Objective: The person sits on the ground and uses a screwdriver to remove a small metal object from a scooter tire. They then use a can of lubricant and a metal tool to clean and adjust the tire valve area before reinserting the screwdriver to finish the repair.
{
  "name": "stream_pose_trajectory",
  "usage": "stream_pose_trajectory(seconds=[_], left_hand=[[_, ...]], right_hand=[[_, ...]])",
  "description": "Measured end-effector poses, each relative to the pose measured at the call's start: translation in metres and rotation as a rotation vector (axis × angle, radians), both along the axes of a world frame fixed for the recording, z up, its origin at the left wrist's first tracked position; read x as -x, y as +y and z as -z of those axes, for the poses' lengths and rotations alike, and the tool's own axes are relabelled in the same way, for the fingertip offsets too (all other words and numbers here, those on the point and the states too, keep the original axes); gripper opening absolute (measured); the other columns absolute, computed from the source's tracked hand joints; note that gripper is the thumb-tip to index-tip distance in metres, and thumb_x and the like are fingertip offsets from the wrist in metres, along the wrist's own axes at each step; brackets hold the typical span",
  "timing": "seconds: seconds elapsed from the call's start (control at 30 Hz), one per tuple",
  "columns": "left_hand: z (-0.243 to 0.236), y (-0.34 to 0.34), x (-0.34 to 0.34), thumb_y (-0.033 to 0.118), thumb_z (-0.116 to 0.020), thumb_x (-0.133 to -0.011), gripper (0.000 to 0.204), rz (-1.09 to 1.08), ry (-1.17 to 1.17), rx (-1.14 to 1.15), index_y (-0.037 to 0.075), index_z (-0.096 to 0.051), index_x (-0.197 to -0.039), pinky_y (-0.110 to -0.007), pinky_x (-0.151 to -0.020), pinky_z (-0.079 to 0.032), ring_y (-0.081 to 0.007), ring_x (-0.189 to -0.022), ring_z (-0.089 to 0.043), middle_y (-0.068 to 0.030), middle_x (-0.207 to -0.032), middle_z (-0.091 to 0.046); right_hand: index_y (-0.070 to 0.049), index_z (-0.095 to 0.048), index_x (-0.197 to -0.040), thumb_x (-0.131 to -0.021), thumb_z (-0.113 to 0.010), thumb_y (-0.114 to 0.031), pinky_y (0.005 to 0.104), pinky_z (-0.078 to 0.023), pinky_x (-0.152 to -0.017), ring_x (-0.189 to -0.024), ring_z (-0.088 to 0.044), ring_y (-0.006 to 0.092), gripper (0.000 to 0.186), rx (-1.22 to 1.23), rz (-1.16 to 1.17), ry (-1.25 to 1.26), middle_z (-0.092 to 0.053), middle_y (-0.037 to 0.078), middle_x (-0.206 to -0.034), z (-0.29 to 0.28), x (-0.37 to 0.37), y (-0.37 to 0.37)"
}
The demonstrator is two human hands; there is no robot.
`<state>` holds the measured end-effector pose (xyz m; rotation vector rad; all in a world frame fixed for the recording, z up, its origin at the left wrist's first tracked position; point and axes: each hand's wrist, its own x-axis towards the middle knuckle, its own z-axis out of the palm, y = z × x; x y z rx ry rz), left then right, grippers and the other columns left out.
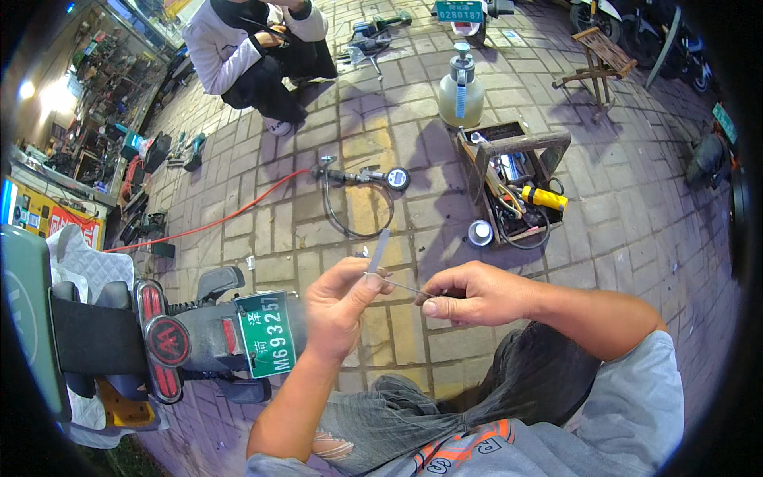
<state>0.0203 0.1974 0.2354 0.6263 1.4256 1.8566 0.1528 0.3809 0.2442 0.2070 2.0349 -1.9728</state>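
My left hand point(346, 298) pinches a narrow grey strip point(380, 248) upright, with a thin rod point(404, 285) crossing at its thumb. The rod runs to my right hand point(469, 294), whose thumb and fingers are closed on its other end. Left of my hands is the rear of a scooter point(165, 342) with a red tail light and green plate. Beyond them, a gauge point(397, 177) with a black hose and red line lies on the paving, near a small round can point(480, 232).
A wooden tool tray point(519, 141) holds tools and a yellow item. Behind it stand a pump sprayer point(450, 99) and a wooden stool point(596, 56). A crouching person point(246, 56) is at upper left, near power tools point(366, 44) and a cluttered shopfront point(56, 119). Parked scooters point(699, 159) line the right.
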Motion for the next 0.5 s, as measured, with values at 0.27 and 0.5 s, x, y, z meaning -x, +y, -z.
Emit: stream_pose_trajectory(seconds=[0.27,0.5], left_hand=[[-0.003,-0.002,0.009,0.008,-0.060,-0.084,0.013,0.031,-0.103,0.146,-0.005,-0.062,-0.090,-0.034,-0.072,-0.049,-0.0192,-0.077,-0.059,-0.0125,-0.087,-0.061],[-0.006,-0.005,0.013,0.006,-0.061,-0.081,0.008,-0.087,0.138,0.070,-0.001,-0.059,-0.079,-0.029,-0.070,-0.045,-0.0152,-0.073,-0.055,-0.0096,-0.080,-0.058]], right_hand=[[0.003,-0.064,-0.101,-0.085,-0.064,-0.034,0.0379,-0.050,-0.067,-0.073,-0.065,0.0301,0.040,-0.599,0.034,0.280,-0.066,0.019,-0.079,0.010,-0.008,0.009],[0.003,-0.064,-0.094,-0.085,-0.065,-0.035,0.0299,-0.047,-0.063,-0.067,-0.058,0.0127,0.039,0.131,-0.048,-0.267,-0.063,0.014,-0.074,0.004,-0.010,0.028]])
